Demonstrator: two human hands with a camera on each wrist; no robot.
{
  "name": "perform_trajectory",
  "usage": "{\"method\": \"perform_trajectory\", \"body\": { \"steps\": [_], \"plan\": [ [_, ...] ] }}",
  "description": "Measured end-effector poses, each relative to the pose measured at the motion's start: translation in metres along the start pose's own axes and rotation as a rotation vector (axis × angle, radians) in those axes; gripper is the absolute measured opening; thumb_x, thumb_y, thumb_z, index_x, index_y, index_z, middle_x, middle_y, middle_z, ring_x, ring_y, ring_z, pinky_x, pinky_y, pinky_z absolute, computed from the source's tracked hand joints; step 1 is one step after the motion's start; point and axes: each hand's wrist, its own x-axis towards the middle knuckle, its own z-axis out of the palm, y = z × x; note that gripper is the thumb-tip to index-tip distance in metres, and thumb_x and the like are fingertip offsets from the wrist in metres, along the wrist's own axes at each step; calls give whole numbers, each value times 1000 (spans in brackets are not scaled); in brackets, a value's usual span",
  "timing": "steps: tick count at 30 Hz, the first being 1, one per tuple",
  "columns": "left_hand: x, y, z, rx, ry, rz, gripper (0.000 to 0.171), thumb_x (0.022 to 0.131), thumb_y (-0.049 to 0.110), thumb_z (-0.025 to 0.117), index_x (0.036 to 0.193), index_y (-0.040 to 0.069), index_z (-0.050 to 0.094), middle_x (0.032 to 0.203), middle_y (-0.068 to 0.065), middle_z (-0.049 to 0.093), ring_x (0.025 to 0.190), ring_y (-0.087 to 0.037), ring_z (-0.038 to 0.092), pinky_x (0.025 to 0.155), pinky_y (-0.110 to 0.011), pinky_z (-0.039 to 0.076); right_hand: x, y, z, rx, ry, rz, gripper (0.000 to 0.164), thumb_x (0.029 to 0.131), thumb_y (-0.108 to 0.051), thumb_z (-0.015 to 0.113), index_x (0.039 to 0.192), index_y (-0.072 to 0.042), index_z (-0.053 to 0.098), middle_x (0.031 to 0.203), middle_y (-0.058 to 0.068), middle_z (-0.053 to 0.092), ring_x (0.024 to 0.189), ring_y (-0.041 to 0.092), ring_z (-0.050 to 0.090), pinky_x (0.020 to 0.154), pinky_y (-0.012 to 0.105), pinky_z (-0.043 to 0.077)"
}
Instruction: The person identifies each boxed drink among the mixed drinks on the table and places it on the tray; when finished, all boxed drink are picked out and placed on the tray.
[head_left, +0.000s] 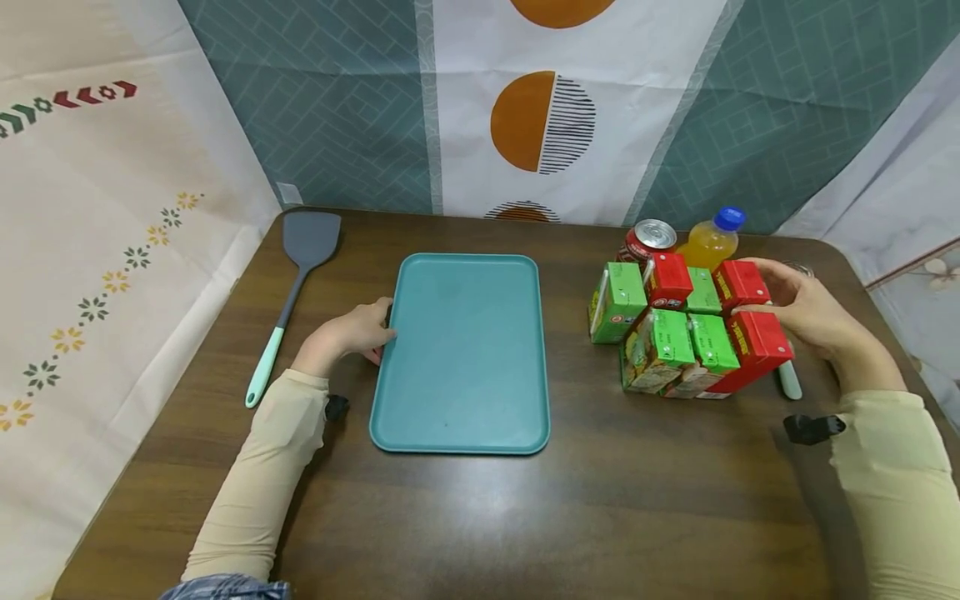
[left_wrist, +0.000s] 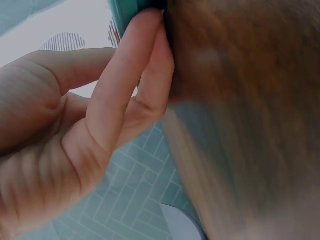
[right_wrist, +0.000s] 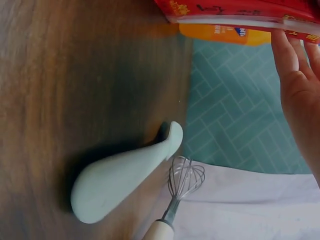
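My left hand (head_left: 352,332) pinches the left edge of a teal rectangular tray (head_left: 468,358), which lies flat on the table. In the left wrist view, bent fingers (left_wrist: 122,85) meet the tray's rim (left_wrist: 125,15). At the right, my right hand (head_left: 817,312) grips the rear red juice box (head_left: 741,283), thumb in front and fingers behind. Another red juice box (head_left: 759,337) stands just in front of it, and a third (head_left: 667,279) is farther left. Several green juice boxes (head_left: 618,300) are packed around them. The right wrist view shows fingertips against a red carton's side.
Behind the boxes stand a soda can (head_left: 651,237) and an orange drink bottle (head_left: 708,243) with a blue cap. A pale green handle (right_wrist: 120,180) and a whisk (right_wrist: 185,180) lie right of the boxes. A grey spatula (head_left: 300,258) lies at the left.
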Motion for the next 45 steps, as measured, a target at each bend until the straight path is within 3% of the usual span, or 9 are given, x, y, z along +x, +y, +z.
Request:
{"method": "perform_trajectory", "body": {
  "steps": [8,11,14,23,28,30,37,40,45],
  "plan": [
    [1,2,5,88,20,2,61,90,6,42,136,-6,3,101,-24,45,60,-18,60,57,-27,51,-3,-5,-4,-136,64,50,56,78,-3,61,129,-15,39,102,-14,56,88,-2,54,65,16,49],
    [1,1,5,77,10,-5,62,90,6,42,136,-5,2,103,-25,46,61,-18,60,59,-27,51,-6,-7,-6,-90,77,22,57,77,1,61,128,-12,40,103,-11,56,87,-2,56,65,15,49],
    [0,0,4,64,-2,-4,63,90,7,41,136,-5,0,105,-27,46,64,-18,60,61,-28,51,-11,-10,-8,85,93,-10,56,76,9,57,127,-8,40,103,-5,57,86,2,58,65,16,49],
    [0,-1,0,93,-4,15,64,90,8,43,136,-5,1,101,-24,50,66,-18,61,62,-28,51,-25,-29,-20,264,241,-89,59,71,19,57,124,-4,45,103,-3,60,88,4,58,66,12,48],
    [-1,0,0,114,-5,24,64,90,7,42,136,-6,0,108,-26,48,67,-18,61,62,-28,51,-32,-51,-25,150,350,-108,61,70,18,59,124,-5,45,110,-1,54,92,4,55,66,8,46],
    [0,1,0,120,-6,20,64,90,7,42,136,-6,0,107,-27,48,67,-18,61,62,-27,51,-34,-61,-24,114,400,-140,60,71,18,58,125,-5,45,114,2,51,95,6,51,66,7,45],
    [1,1,1,119,-7,2,64,90,8,43,136,-4,1,100,-23,48,62,-17,60,60,-27,50,-35,-100,-11,361,472,-387,57,68,26,53,121,8,44,117,15,49,101,19,49,73,12,47],
    [1,0,1,108,-5,7,64,90,8,43,136,-4,0,101,-24,48,63,-18,60,60,-27,51,-33,-116,-4,380,490,-478,56,66,27,53,119,11,44,116,20,48,103,24,49,77,16,47],
    [0,1,1,122,-3,10,63,90,6,42,136,-7,1,109,-27,46,66,-18,61,61,-27,51,-30,-142,10,452,504,-514,56,66,28,53,118,11,44,116,22,47,105,27,46,80,21,47]
  ]
}}
